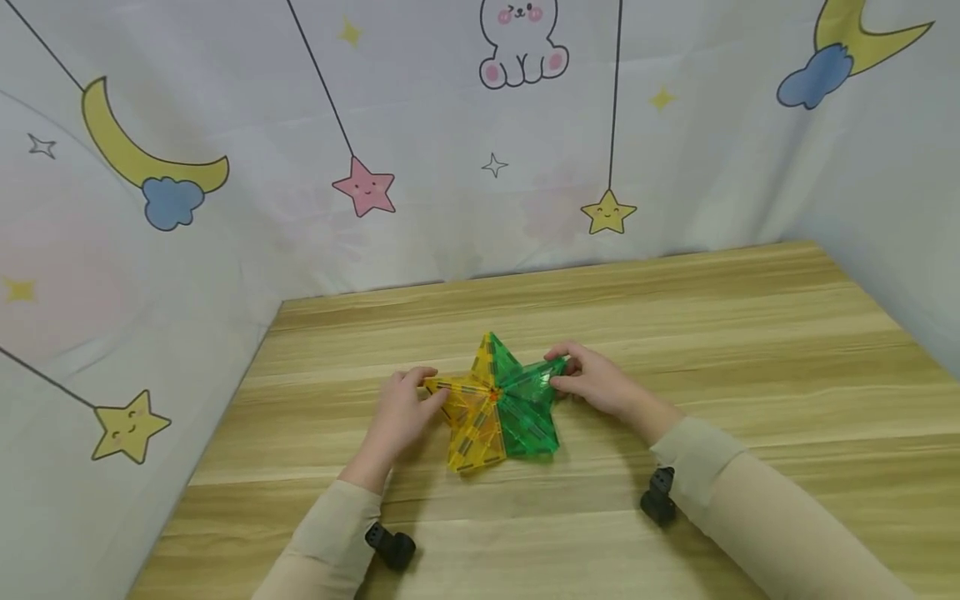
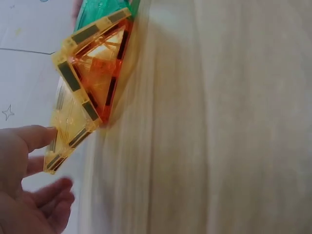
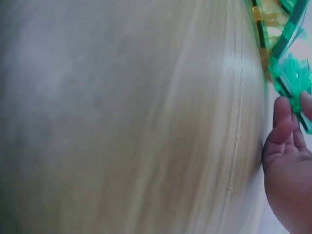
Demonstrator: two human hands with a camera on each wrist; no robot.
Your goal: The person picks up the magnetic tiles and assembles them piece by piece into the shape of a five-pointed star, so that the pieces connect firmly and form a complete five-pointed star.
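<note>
A five-pointed star of see-through magnetic tiles (image 1: 472,433) sits at mid-table in the head view, yellow-orange on its left half and green on its right. Its left point is pinched between the thumb and fingers of my left hand (image 1: 401,412). My right hand (image 1: 600,383) pinches the green right point by its tip. In the left wrist view, yellow and orange tiles (image 2: 73,83) with dark strips along their edges lie past the left hand (image 2: 29,195). Green tiles (image 3: 292,73) meet the fingers of the right hand (image 3: 292,165) in the right wrist view.
A wood-grain table (image 1: 712,325) spreads under both arms. Behind it hangs a white cloth (image 1: 442,108) printed with moons, stars and an animal. Small black devices (image 1: 658,497) are worn at both sleeves.
</note>
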